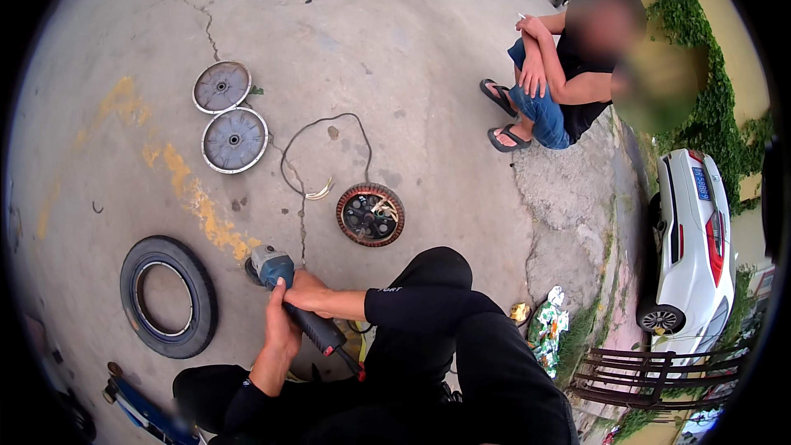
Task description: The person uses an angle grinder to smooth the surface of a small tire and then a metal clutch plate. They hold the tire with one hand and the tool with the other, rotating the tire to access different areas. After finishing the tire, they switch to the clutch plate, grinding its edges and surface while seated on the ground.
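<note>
An angle grinder [320, 331] with a blue-grey head and a dark body lies slantwise across my lap, its head pointing away to the left. My right hand [308, 290] is wrapped round it just behind the head. My left hand [280, 331] grips the body from the left side, thumb stretched along it. The disc end at the head is only partly visible, above the concrete. Beyond my hands, a round motor stator [371, 214] with copper windings lies flat, a black cable [323, 118] looping away from it to bare-looking wire ends.
Two round metal hub covers [236, 140] touch each other farther left. A tyre with its rim [132, 297] lies nearer left. At right a person [540, 107] in flip-flops squats, holding a cigarette. A white car [696, 231], a rusty metal rack [651, 383] and a crumpled bag [547, 325] are also there.
</note>
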The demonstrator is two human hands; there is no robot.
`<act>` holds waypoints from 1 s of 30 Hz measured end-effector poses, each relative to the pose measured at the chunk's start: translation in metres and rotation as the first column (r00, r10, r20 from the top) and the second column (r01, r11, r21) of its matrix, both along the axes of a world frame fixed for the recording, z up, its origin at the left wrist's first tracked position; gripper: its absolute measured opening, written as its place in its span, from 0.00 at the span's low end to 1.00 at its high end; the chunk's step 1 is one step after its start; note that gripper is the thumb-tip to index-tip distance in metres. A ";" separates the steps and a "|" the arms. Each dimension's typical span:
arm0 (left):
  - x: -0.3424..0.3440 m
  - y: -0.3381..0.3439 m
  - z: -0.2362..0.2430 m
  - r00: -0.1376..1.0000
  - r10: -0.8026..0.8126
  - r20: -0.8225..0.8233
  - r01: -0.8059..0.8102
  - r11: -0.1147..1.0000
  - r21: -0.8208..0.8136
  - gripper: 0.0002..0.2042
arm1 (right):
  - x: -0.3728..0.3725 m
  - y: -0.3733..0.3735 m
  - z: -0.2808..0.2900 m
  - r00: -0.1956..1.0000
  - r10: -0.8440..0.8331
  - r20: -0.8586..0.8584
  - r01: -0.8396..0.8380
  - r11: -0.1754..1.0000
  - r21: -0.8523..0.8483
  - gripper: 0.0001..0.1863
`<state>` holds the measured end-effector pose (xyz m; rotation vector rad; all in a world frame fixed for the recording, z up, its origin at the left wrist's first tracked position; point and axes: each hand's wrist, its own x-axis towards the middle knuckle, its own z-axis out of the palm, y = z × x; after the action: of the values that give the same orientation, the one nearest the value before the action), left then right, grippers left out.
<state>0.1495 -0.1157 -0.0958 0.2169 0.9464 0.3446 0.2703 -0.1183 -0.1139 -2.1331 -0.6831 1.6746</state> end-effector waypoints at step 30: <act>0.001 -0.016 -0.009 0.999 0.019 -0.044 -0.020 1.000 -0.010 0.31 | -0.005 -0.022 -0.016 0.996 -0.051 -0.070 0.052 0.998 0.024 0.29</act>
<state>0.1501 -0.1313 -0.1053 0.2069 0.9937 0.3541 0.2654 -0.1407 -0.1301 -2.0469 -0.6210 1.6951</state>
